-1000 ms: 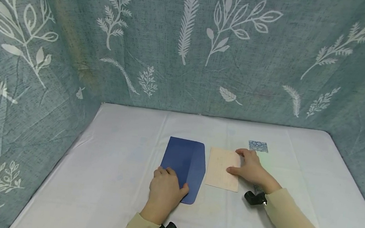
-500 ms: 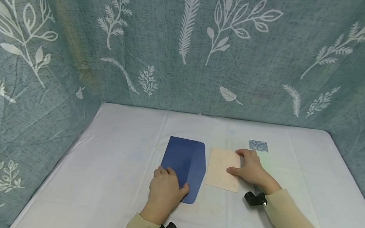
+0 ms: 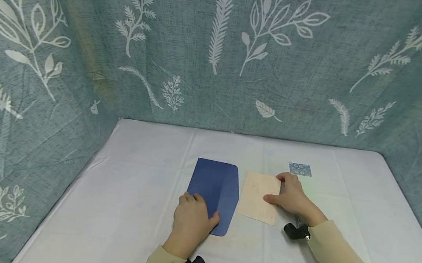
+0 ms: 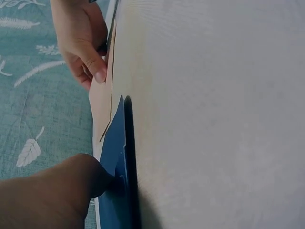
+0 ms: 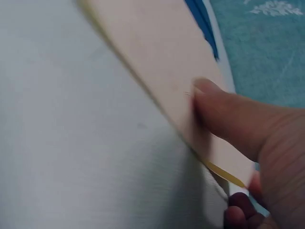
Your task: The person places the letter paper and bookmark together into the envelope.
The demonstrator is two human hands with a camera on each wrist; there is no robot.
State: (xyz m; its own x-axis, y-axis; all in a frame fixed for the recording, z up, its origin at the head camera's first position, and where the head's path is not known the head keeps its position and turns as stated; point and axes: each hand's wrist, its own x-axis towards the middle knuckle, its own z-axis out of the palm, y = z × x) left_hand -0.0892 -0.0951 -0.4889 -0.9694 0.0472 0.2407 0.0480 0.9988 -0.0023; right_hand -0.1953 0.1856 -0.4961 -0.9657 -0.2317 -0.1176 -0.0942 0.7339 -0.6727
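A dark blue envelope (image 3: 211,178), its pointed flap turned to the right, lies in the middle of the table in the head view. My left hand (image 3: 190,221) holds its near left part, thumb against the envelope (image 4: 114,143) in the left wrist view. Beside it, a thin gap to the right, is a cream sheet of paper (image 3: 260,196). My right hand (image 3: 292,195) pinches this paper (image 5: 162,62) by its right edge, thumb on top and other fingers partly hidden below. The paper looks slightly raised along that edge.
Beyond my right hand lies a small blue-and-white patterned piece (image 3: 300,169). Another dark patterned bit (image 3: 299,221) shows beside my right wrist, mostly covered. White cloth (image 3: 129,208) covers the table, and a green leaf-patterned curtain (image 3: 188,52) hangs behind it.
The cream paper has turned and shifted slightly in my right hand's grip, its near right corner coming a little closer. The left hand and the envelope stay put.
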